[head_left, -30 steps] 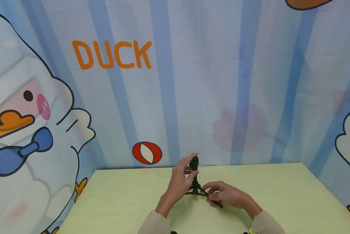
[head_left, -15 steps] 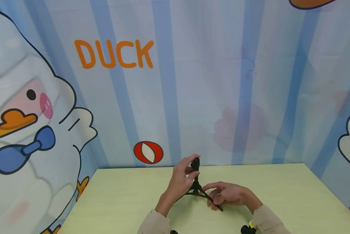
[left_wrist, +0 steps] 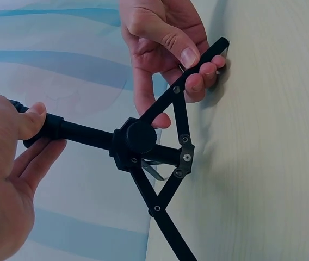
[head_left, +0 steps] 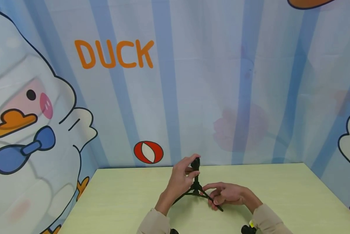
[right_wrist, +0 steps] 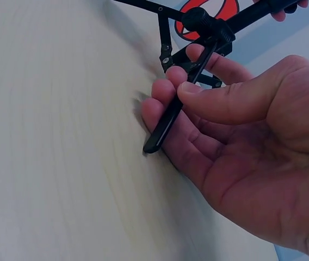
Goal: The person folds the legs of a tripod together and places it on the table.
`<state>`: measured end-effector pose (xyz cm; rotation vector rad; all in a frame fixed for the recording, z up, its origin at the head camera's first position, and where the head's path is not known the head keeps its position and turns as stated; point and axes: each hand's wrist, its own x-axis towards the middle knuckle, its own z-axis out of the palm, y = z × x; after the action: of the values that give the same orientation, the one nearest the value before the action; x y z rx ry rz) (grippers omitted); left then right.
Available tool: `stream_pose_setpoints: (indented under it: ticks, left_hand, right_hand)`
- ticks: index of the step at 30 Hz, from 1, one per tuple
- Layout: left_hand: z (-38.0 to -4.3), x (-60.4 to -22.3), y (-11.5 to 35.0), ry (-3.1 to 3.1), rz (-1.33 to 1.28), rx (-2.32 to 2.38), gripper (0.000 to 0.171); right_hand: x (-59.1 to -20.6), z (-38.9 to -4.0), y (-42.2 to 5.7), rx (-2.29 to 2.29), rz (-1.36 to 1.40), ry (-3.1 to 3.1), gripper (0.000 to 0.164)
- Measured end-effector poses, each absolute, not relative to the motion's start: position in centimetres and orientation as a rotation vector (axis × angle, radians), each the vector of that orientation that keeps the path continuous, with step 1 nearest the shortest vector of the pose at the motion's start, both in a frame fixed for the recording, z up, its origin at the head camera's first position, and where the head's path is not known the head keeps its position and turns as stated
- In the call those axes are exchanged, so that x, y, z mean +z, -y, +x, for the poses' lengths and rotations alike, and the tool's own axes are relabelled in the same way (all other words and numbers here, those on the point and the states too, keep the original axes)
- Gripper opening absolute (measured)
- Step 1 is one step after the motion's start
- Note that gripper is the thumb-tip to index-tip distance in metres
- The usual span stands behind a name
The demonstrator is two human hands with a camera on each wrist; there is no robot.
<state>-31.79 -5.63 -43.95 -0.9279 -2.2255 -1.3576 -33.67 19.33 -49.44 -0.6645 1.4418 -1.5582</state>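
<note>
A small black tripod (head_left: pixel 196 187) stands upright on the table with its legs spread. My left hand (head_left: pixel 179 178) grips the top of its centre column between thumb and fingers. In the left wrist view, the round knob (left_wrist: pixel 141 137) and hinged braces show below that grip. My right hand (head_left: pixel 229 194) holds the leg on the right side. Its thumb presses on the leg (right_wrist: pixel 168 120) from one side in the right wrist view, and the curled fingers lie behind it. The leg's end sticks out past the fingers.
The pale yellow table (head_left: pixel 128 195) runs back to a blue striped curtain (head_left: pixel 204 81) printed with cartoon ducks. Black wrist cameras (head_left: pixel 248 229) show at the sleeves along the bottom edge.
My right hand has shifted slightly along the tripod leg, and the leg's end has dropped a little toward me. The left hand keeps its grip on the column.
</note>
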Motion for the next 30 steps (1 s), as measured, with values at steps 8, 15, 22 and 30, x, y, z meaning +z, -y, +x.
stream_pose_setpoints:
  ticks: [8,15,22,30]
  left_hand:
    - [-31.82,-43.92,5.36,2.234,-0.937,-1.353,0.059]
    - [-31.80,-43.97,5.29,2.234,-0.940,-1.348,0.059]
    - [-31.74,-43.85,5.39,2.233,-0.940,-1.348,0.059]
    - [-31.68,-43.88,5.48,2.224,-0.944,-1.356,0.059]
  right_hand:
    - [-49.63,-33.48,-19.66,-1.579,-0.710,-1.406,0.058]
    - [-49.74,-33.23,-19.82,-1.587,-0.738,-1.473,0.055]
    - [-49.83,-32.85,-19.53,-1.619,-0.740,-1.521,0.056]
    - [-50.19,-32.74,-19.34,-1.664,-0.828,-1.494,0.059]
